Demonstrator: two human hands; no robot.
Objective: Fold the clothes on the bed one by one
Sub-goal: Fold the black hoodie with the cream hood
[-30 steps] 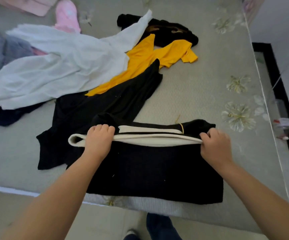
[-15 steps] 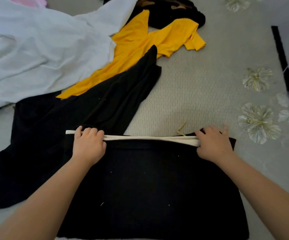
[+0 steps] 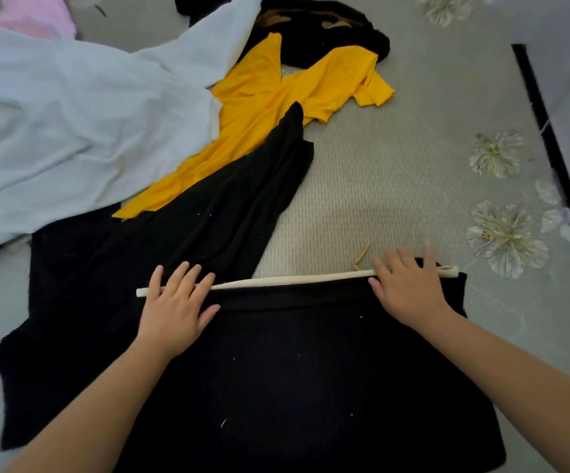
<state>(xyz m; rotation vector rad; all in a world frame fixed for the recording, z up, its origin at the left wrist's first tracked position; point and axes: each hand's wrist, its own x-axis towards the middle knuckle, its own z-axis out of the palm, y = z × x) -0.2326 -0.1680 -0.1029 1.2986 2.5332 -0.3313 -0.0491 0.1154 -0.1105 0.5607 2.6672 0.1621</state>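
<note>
A black garment (image 3: 297,363) with a cream band (image 3: 290,280) along its far edge lies folded flat on the bed in front of me. My left hand (image 3: 174,302) presses flat on its far left corner, fingers straight and spread over the band. My right hand (image 3: 410,288) presses flat on the far right corner the same way. Neither hand grips the cloth. A second black garment (image 3: 181,240) lies spread to the left and behind, partly under the folded one.
A yellow shirt (image 3: 276,107), a large white garment (image 3: 72,124), another black piece (image 3: 324,32) and pink cloth (image 3: 34,18) lie further back. The grey flowered bedspread (image 3: 396,172) shows on the right. The bed's right edge has a black frame (image 3: 550,141).
Both hands gripped the cream-banded edge a second ago and carried it away from me. They have let go and now lie flat on the laid-down fold.
</note>
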